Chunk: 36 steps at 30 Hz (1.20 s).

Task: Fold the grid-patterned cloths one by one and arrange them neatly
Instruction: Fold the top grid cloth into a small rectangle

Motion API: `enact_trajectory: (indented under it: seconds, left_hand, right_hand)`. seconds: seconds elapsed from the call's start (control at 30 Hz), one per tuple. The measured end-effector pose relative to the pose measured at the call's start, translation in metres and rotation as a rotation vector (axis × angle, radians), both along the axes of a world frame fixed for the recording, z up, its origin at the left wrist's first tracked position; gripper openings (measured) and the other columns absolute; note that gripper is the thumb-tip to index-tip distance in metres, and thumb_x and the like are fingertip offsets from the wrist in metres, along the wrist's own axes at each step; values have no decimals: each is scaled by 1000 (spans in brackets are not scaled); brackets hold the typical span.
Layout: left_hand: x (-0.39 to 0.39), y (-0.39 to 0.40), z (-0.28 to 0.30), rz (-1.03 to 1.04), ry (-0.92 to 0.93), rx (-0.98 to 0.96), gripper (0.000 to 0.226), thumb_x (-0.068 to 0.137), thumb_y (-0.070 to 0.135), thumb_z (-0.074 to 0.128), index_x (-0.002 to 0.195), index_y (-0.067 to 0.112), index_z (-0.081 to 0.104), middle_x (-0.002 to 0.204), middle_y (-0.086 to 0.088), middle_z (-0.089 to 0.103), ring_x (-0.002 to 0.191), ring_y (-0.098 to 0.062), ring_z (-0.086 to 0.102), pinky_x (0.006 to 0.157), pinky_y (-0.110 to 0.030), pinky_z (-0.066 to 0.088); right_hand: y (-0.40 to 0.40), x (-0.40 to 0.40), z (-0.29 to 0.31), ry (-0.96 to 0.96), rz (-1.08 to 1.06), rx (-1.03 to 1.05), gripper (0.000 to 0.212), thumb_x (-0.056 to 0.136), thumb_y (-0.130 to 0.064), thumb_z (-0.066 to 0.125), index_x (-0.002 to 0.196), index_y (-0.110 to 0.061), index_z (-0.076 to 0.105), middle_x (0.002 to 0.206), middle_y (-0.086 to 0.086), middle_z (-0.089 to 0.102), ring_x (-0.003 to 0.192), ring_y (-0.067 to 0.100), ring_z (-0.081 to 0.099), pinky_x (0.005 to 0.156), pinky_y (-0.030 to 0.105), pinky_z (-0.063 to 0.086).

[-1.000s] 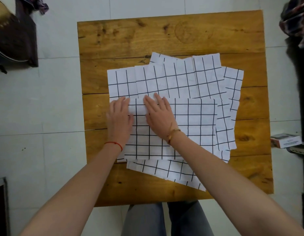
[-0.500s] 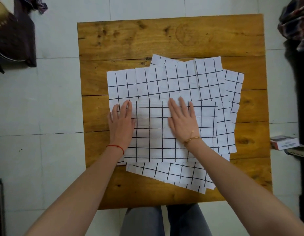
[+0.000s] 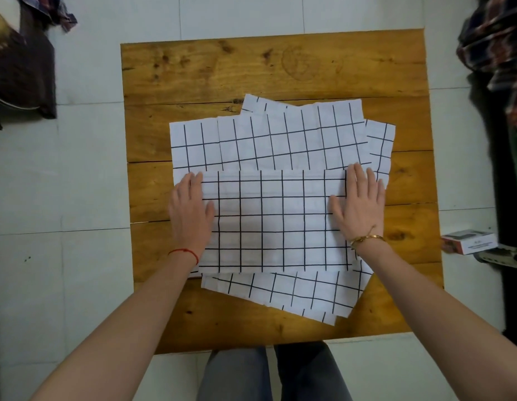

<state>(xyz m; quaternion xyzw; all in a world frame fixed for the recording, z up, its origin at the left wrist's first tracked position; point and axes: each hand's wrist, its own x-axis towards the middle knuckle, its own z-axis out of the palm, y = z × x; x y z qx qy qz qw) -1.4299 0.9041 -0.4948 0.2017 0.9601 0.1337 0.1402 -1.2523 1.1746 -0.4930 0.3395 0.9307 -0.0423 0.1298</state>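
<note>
Several white cloths with black grid lines lie overlapped on the wooden table point(image 3: 274, 68). The top cloth point(image 3: 274, 221) is folded into a rectangle at the middle. My left hand point(image 3: 189, 211) lies flat on its left edge, fingers straight. My right hand point(image 3: 360, 208) presses flat on its right edge. Unfolded cloths stick out beneath it: one to the back point(image 3: 280, 137), one toward the front edge point(image 3: 295, 293), another at the right point(image 3: 380, 143).
The table stands on a pale tiled floor. A small box point(image 3: 468, 241) lies on the floor to the right, beside dark hanging clothing point(image 3: 500, 53). A dark object point(image 3: 20, 73) sits at the left. My knees point(image 3: 271, 371) are under the front edge.
My right hand slid rightward across the folded cloth from its middle to its right edge. My left hand stayed at the left edge.
</note>
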Motion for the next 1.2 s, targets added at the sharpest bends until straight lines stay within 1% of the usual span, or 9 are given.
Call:
enact_trajectory:
  seconds: [0.07, 0.2, 0.3, 0.5, 0.7, 0.97, 1.07, 1.13, 1.2]
  left_hand:
    - [9, -1, 6, 198, -7, 82, 44, 88, 22, 61, 129, 15, 48, 126, -7, 51, 112, -23, 46, 92, -36, 44]
    - [27, -11, 3, 493, -185, 113, 40, 86, 30, 67, 117, 10, 53, 107, -9, 59, 101, -25, 54, 88, -41, 49]
    - [33, -15, -1, 581, -251, 144, 39, 84, 31, 69, 113, 10, 54, 102, -11, 60, 97, -27, 57, 83, -42, 53]
    - [23, -17, -3, 637, -402, 178, 28, 83, 34, 70, 97, 14, 58, 103, -11, 61, 100, -27, 57, 83, -40, 53]
    - [20, -20, 10, 772, -521, 326, 34, 85, 22, 70, 112, 8, 56, 107, -6, 61, 96, -18, 57, 75, -25, 44]
    - [12, -31, 31, 590, -763, 393, 58, 90, 21, 65, 141, 12, 41, 140, -8, 48, 121, -14, 45, 94, -28, 40]
    - [11, -29, 58, 426, -789, 449, 40, 92, 18, 61, 130, 23, 49, 124, 2, 56, 112, -9, 50, 100, -31, 43]
    - [11, -27, 72, 298, -791, 437, 21, 91, 20, 62, 111, 25, 55, 107, -11, 62, 98, -19, 58, 94, -41, 50]
    - [14, -25, 85, 188, -809, 404, 39, 90, 28, 63, 125, 17, 49, 110, -9, 60, 106, -17, 59, 82, -28, 52]
  right_hand:
    - [-11, -7, 6, 49, 74, -18, 72, 90, -43, 42, 148, -7, 19, 150, 15, 31, 140, 34, 23, 117, 48, 16]
    - [-40, -20, 8, 109, 331, -126, 76, 82, -42, 62, 143, -7, 33, 141, 14, 43, 132, 36, 35, 112, 48, 28]
    - [-59, -29, 6, 66, 429, -160, 83, 75, -45, 70, 140, -7, 38, 134, 11, 48, 126, 35, 42, 107, 48, 35]
    - [-74, -38, 1, -10, 388, -153, 89, 69, -47, 75, 140, -8, 39, 132, 8, 49, 121, 33, 45, 102, 45, 37]
    - [-75, -40, 0, -8, 400, -172, 92, 71, -52, 71, 144, -13, 31, 137, 8, 42, 127, 34, 37, 107, 46, 31]
    - [-81, -44, -1, -25, 392, -166, 98, 66, -58, 71, 144, -17, 28, 138, 8, 39, 127, 34, 35, 107, 48, 29]
    - [-84, -48, 0, -45, 407, -180, 102, 65, -61, 70, 146, -18, 25, 139, 8, 36, 128, 33, 33, 109, 49, 28]
    - [-87, -51, 0, -45, 410, -196, 103, 65, -62, 69, 147, -18, 23, 141, 8, 35, 129, 33, 32, 110, 49, 25]
    - [-92, -54, 0, -42, 423, -209, 104, 66, -63, 68, 148, -18, 21, 142, 7, 33, 131, 33, 30, 111, 50, 23]
